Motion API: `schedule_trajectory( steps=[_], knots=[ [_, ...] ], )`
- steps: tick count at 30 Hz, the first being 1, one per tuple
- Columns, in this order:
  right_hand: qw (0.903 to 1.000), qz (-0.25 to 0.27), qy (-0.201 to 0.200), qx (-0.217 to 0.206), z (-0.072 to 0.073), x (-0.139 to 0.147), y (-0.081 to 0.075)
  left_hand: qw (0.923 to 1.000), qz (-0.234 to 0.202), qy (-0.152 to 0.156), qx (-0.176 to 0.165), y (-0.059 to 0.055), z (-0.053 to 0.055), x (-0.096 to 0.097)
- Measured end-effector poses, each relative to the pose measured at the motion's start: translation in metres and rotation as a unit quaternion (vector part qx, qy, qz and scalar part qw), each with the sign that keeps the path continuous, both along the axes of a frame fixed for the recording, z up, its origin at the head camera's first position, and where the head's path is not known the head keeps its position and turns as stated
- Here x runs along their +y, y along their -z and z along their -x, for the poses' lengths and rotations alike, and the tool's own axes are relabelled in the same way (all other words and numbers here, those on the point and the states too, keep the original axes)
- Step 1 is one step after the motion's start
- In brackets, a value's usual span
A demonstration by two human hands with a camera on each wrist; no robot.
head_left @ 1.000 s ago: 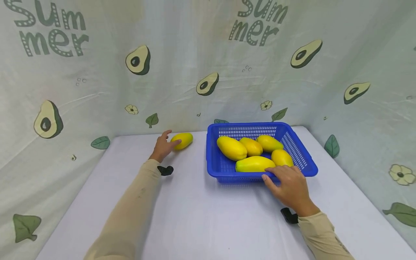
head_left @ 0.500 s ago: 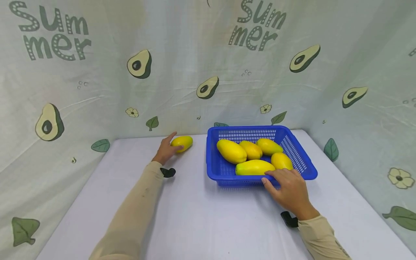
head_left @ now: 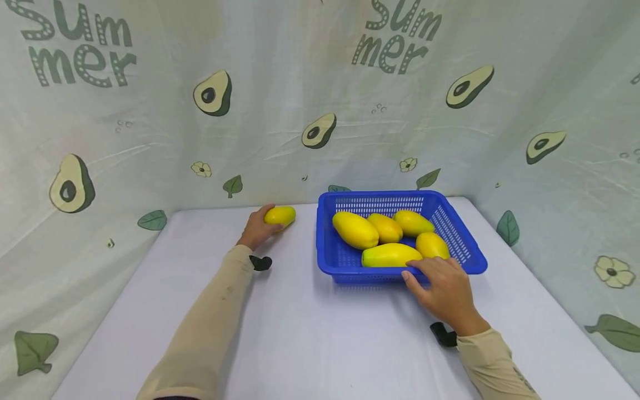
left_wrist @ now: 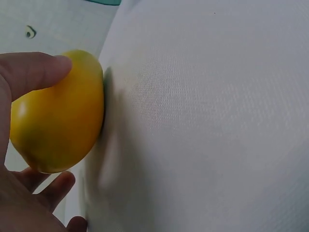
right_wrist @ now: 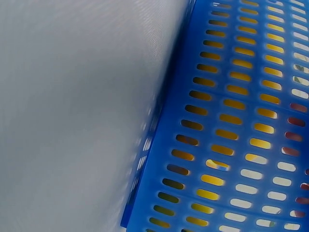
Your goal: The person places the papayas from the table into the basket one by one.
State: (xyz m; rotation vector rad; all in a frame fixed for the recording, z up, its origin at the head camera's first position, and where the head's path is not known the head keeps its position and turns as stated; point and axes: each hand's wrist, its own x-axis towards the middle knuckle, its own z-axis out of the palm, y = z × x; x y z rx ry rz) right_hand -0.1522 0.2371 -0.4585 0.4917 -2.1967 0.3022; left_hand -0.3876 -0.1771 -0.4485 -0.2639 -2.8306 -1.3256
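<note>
At the back left of the table, my left hand (head_left: pixel 257 228) grips a yellow mango (head_left: pixel 281 215). The left wrist view shows the thumb laid across the upper part of this mango (left_wrist: pixel 63 116), with fingers curled beneath its lower end. A blue plastic basket (head_left: pixel 360 271) stands right of centre with several yellow mangoes (head_left: pixel 355 229) inside. My right hand (head_left: pixel 444 290) holds its front rim, thumb outside and fingers over the edge. Only the slotted basket wall (right_wrist: pixel 169 116) fills the right wrist view's right side; that hand is out of sight there.
White cloth covers the table (head_left: pixel 300 333). A hanging curtain (head_left: pixel 270 139) printed with avocados and leaves closes off the back and both sides, close behind the basket and the gripped mango.
My left hand has moved slightly forward and right, its spread fingers closing around the mango. My right hand has stayed on the basket rim.
</note>
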Motion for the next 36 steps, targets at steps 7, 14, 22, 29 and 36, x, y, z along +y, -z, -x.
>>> schedule_trajectory(
  steps=[7, 14, 22, 29, 36],
  knots=[
    [1.0000, 0.003, 0.001, 0.000, 0.000, -0.001, 0.000, 0.9997, -0.002, -0.008, -0.022, -0.003, -0.004, -0.001],
    [1.0000, 0.002, 0.004, -0.003, -0.001, -0.002, -0.002, 0.9992, -0.017, -0.013, -0.034, -0.006, -0.007, -0.005],
    [1.0000, 0.003, 0.003, -0.008, -0.002, -0.004, -0.002, 0.9985, -0.035, -0.018, -0.038, -0.003, -0.008, -0.012],
    [1.0000, 0.003, 0.002, -0.005, -0.002, -0.004, 0.000, 0.9986, -0.042, -0.015, -0.030, 0.000, -0.009, -0.016],
    [1.0000, 0.002, 0.002, 0.004, 0.000, -0.002, 0.001, 0.9987, -0.045, -0.009, -0.021, 0.004, -0.010, -0.021]
  ],
)
